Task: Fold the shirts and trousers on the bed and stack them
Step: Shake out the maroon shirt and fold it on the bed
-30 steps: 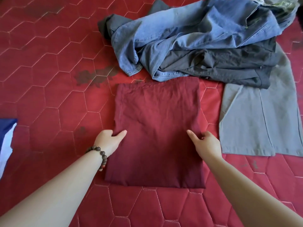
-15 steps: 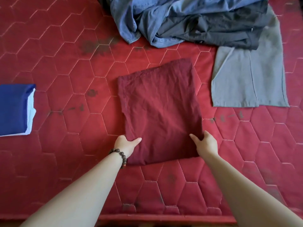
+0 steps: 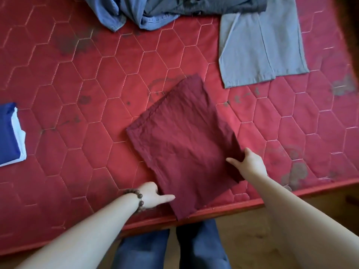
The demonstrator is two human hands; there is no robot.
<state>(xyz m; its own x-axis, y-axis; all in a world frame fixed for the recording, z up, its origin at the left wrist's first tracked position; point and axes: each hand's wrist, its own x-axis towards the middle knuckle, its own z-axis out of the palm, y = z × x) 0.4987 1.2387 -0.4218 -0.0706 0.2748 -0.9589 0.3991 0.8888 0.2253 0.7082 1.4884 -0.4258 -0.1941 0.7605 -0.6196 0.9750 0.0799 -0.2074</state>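
Note:
A folded maroon garment [image 3: 182, 146] lies turned at an angle near the bed's front edge, one corner hanging just over it. My left hand [image 3: 152, 195] grips its near left edge, thumb on top and fingers tucked under. My right hand [image 3: 250, 164] grips its right edge the same way. A folded blue and white garment [image 3: 9, 134] sits at the far left. Unfolded blue denim and dark grey clothes [image 3: 155, 10] are heaped at the back. Light grey trousers [image 3: 260, 47] lie flat at the back right.
The red quilted mattress [image 3: 77, 94] shows dark stains. Its front edge [image 3: 233, 207] runs diagonally under my arms. Below it are my blue trouser legs [image 3: 171, 247] and a brown floor [image 3: 252, 237].
Both hands have pulled the maroon garment toward the front edge and rotated it clockwise. The view has shifted back, so the clothes heap now sits at the top edge.

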